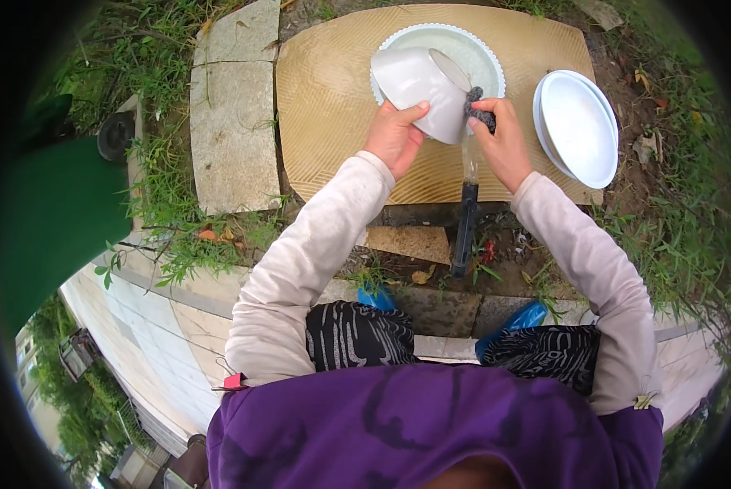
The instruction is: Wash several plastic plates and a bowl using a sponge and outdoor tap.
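A white bowl (411,91) is tilted on its side, its foot ring facing up and to the right. My left hand (399,136) grips it by the near side, thumb on the outer wall. My right hand (501,143) pinches a dark grey scouring pad (478,112) against the bowl's right side. Clear water (470,159) streams from a black pipe (465,229) just below the bowl. Behind the bowl, and partly covered by it, lies a pale blue basin (498,73) with a scalloped rim.
White plates or shallow dishes (579,128) overlap at the right edge of the tan ribbed slab (329,122). Stone pavers (234,137) border it on the left. A green wheeled bin (66,226) stands farther left. Blue-covered feet (515,321) are below, with grass around.
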Action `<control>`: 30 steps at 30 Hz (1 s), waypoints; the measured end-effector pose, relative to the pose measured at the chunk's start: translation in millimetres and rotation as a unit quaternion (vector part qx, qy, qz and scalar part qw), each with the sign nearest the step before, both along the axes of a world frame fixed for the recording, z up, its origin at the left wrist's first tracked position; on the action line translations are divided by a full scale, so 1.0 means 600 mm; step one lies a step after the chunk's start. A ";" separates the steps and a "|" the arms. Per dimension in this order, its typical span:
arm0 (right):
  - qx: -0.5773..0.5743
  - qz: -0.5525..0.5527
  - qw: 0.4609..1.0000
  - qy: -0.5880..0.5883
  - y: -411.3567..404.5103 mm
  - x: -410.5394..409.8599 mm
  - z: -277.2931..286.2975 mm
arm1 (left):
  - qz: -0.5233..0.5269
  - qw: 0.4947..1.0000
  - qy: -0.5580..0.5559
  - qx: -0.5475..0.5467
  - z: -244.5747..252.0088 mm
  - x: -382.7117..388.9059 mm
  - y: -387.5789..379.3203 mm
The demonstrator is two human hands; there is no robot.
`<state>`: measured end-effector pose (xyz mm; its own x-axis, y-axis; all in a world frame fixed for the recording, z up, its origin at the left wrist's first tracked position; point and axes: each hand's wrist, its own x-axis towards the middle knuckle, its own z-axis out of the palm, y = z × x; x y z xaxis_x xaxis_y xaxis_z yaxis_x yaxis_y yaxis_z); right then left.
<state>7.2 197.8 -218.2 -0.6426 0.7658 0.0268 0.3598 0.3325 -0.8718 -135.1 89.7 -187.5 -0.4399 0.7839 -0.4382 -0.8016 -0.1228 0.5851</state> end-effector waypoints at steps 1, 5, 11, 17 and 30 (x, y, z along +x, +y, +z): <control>0.025 0.079 0.996 0.037 -0.010 0.000 0.034 | -0.004 1.000 0.010 -0.007 0.000 0.000 -0.003; 0.176 0.218 0.953 0.116 0.013 -0.018 0.076 | -0.060 0.997 0.038 0.028 -0.002 0.011 0.009; 0.050 0.197 0.973 0.106 0.103 -0.126 0.082 | -0.180 0.977 0.116 -0.011 0.025 0.016 0.004; -0.291 -0.123 0.944 0.095 0.096 -0.065 -0.008 | -0.098 0.994 0.047 0.010 0.034 -0.005 -0.006; -0.122 -0.098 0.969 0.193 0.223 0.101 0.136 | -0.186 0.887 0.417 0.073 0.117 0.046 0.118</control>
<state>68.0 331.9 -136.3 -0.4628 0.8856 0.0394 0.0276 0.0588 -0.9979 -107.5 160.6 -117.3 -0.2627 0.9642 0.0371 -0.0981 -0.0649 0.9931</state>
